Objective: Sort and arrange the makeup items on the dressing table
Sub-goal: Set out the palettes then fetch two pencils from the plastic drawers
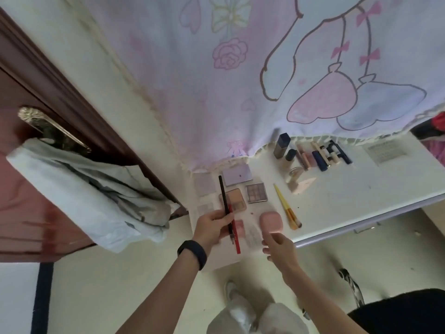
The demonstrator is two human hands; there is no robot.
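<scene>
Black pencil (223,194) and red pencil (237,239) — both slim — pinched in the left hand (212,228); right hand (279,247) slack, fingers loose.

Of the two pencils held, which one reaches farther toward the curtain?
The black pencil; the red pencil sticks out mostly below the left hand, toward the person.

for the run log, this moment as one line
left hand holds black pencil and red pencil | right hand open near pink compact | yellow brush on table

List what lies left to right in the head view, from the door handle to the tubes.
Brass door handle → thin black pencil in the left hand → square grey eyeshadow palette → yellow-handled makeup brush → dark blue tube.
</scene>
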